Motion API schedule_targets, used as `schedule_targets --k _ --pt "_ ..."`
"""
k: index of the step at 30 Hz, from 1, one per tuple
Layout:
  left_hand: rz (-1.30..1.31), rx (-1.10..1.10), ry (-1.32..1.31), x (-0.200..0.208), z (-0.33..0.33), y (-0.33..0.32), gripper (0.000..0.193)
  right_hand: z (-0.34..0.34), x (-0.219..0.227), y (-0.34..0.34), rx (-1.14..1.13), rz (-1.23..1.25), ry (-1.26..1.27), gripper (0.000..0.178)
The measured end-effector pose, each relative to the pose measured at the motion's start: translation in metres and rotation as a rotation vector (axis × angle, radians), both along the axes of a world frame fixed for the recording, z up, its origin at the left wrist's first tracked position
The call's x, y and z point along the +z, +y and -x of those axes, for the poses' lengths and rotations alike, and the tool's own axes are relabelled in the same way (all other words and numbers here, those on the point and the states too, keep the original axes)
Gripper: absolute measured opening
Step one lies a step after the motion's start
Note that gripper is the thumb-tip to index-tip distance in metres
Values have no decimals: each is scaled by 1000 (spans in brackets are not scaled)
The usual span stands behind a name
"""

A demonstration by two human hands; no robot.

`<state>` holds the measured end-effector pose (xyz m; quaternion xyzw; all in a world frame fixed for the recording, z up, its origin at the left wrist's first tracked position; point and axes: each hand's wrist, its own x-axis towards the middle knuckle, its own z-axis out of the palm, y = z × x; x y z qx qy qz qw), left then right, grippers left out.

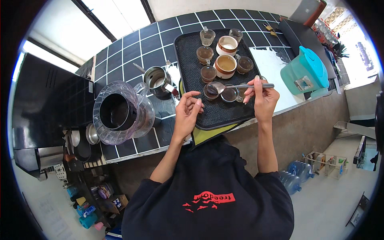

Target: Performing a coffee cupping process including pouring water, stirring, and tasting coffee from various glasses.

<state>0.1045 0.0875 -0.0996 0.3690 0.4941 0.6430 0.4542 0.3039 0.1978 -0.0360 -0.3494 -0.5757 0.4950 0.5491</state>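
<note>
A metal spoon lies across my right hand, its handle pinched between thumb and fingers. The spoon's bowl, with something dark in it, is over a small glass cup of brown liquid. Beside that cup stands another glass cup. My left hand is at the left edge of the black tray, fingers loosely bent and apart, holding nothing I can see. Farther back on the tray are a white-and-brown bowl of yellowish liquid, a similar pale-filled bowl and several more glass cups.
Left of the tray stand a steel pitcher and a clear plastic pitcher with a black container at its top. A turquoise lidded jug stands at the right. A yellow-green cloth shows beneath the tray's near edge.
</note>
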Motion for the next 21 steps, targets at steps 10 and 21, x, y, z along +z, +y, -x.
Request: schedule_targets --k 10,21 --pt "-10 -6 0 -1 -1 -1 24 3 -3 1 23 -27 -31 29" --pt "-15 -9 22 -1 0 -1 23 4 -3 1 24 -30 -29 28"
